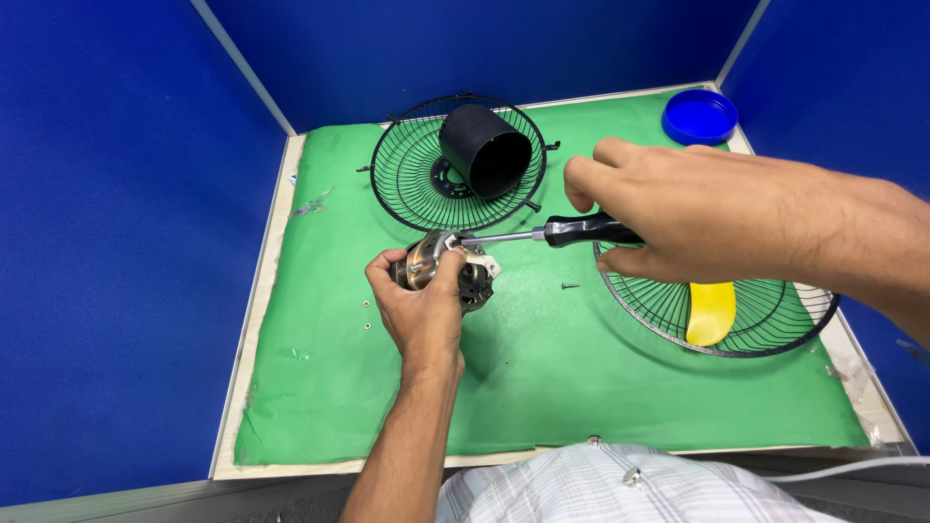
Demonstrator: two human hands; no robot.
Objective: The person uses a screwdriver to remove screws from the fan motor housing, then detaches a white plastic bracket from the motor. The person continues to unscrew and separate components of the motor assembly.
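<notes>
My left hand (421, 305) grips a small metal fan motor (448, 263) just above the green mat (542, 378). My right hand (697, 208) holds a screwdriver (562, 232) with a black handle; its steel shaft runs left and the tip touches the top of the motor. A loose dark screw (570, 287) lies on the mat right of the motor. Two small bits of hardware (368, 316) lie on the mat left of my left hand.
A black wire fan guard (407, 174) lies at the back with a black cylindrical housing (486, 150) on it. A second wire guard (765, 315) lies at the right, holding a yellow fan blade (712, 312). A blue lid (699, 116) sits in the back right corner. Blue partition walls surround the table.
</notes>
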